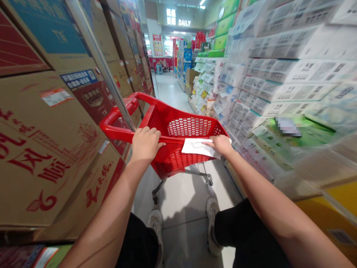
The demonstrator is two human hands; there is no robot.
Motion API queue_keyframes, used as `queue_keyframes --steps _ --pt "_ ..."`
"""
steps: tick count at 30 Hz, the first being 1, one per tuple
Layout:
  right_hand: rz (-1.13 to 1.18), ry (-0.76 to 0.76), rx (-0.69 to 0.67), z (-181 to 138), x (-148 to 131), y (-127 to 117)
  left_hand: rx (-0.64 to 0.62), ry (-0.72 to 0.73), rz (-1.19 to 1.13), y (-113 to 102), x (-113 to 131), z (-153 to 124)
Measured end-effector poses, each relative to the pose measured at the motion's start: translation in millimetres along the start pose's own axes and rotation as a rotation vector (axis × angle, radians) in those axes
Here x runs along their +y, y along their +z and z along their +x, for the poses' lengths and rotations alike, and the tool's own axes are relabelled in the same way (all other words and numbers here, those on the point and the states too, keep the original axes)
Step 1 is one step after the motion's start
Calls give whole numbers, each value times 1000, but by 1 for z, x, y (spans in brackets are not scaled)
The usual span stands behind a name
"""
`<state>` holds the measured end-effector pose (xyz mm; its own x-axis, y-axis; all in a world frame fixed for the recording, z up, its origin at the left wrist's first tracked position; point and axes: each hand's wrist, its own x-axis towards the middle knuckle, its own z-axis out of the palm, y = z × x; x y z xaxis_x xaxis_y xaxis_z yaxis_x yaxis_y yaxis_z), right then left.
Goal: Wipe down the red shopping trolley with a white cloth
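Observation:
A red plastic shopping cart (178,128) stands in front of me in a shop aisle, and its basket looks empty. My left hand (145,143) is wrapped round the cart's near rim on the left. My right hand (221,144) rests on the rim's right side and presses a white sheet of paper (196,147) against it. Both my shoes show on the floor below the cart.
Stacked brown cartons (50,141) wall the left side, with a metal upright (111,70) close to the cart. White wrapped packs (279,85) are piled along the right. The pale tiled aisle (170,89) runs ahead toward more shelves and a "DAILY" sign (184,22).

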<state>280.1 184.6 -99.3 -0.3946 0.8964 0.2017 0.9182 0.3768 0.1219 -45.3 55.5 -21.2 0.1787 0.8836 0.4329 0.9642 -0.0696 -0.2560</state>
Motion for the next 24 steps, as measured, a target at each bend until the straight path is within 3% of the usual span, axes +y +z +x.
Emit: queue_keyframes --steps 3,5,12,15,19,24 --pt "11 15 -39 -1 8 -2 -6 3 17 -1 2 1" --pt "31 6 -60 1 -6 -9 -11 -4 29 -1 4 3" --pt "219 -178 8 20 -114 -44 -18 -21 27 0 14 5" --pt "265 -226 10 24 -135 -54 -5 -15 9 0 16 5" --pt "231 -197 -66 24 -118 -53 17 6 3 0 14 3" --pt "134 -74 -150 19 -58 -37 29 2 -2 1 8 2"
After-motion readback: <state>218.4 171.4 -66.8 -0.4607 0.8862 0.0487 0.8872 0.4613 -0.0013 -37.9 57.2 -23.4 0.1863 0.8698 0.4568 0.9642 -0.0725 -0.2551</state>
